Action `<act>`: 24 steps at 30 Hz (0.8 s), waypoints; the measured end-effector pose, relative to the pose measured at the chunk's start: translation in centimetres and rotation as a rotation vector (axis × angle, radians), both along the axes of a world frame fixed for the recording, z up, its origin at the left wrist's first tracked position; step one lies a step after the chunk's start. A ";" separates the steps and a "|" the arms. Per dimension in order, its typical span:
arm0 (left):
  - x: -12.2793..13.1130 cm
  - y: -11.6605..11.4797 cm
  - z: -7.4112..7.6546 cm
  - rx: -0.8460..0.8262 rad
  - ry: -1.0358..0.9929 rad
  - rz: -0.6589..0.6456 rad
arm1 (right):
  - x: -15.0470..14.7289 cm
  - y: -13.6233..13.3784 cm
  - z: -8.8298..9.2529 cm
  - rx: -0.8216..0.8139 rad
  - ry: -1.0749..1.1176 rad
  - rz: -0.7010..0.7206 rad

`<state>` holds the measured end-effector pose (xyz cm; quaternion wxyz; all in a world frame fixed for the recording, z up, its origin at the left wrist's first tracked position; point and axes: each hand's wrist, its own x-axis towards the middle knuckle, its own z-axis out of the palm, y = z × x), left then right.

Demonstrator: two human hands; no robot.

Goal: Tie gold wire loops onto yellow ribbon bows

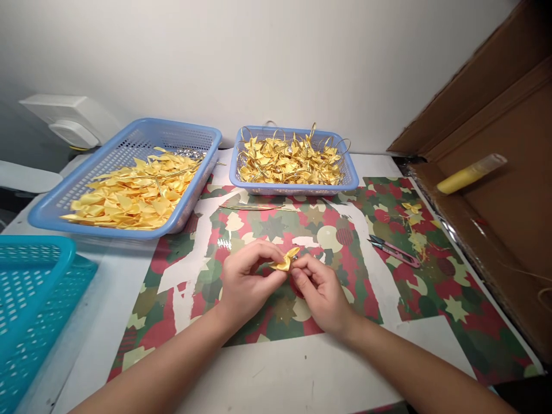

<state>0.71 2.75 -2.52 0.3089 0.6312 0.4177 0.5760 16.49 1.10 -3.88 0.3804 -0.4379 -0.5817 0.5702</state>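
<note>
A small yellow satin ribbon bow [284,264] is pinched between the thumb and fingertips of my left hand [250,279], above the middle of the patterned sheet. Close against the bow's right side is my right hand [321,290], its thumb and fingers pressed together. Whatever they grip is too small to make out; a tiny silvery bit shows beside the bow. Thin gold cords [254,207] lie on the sheet beyond my hands. Off to the right rests a pair of pink-handled thread snips [394,251].
A blue basket [38,215] of yellow ribbon pieces stands left; another blue basket [293,188] holds bows with gold cords. At lower left sits a teal basket [64,261]. Thread scraps [417,241] lie right, near a cardboard box [495,230] with a yellow tube [470,173].
</note>
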 end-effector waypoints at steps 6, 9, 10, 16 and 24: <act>0.2 0.1 0.0 -0.191 -0.206 -0.051 | -0.1 0.0 -0.1 -0.002 0.007 -0.023; 0.0 0.2 0.0 -0.195 -0.202 -0.055 | 0.0 0.0 0.0 -0.012 0.007 -0.022; -0.1 0.2 0.0 -0.190 -0.187 -0.051 | 0.0 0.0 0.0 -0.015 0.007 -0.019; -0.4 0.4 0.1 -0.122 -0.067 -0.002 | 0.0 -0.1 0.3 -0.012 -0.001 -0.011; -0.4 0.6 0.3 -0.093 -0.043 -0.003 | 0.0 -0.1 0.4 0.017 0.008 -0.035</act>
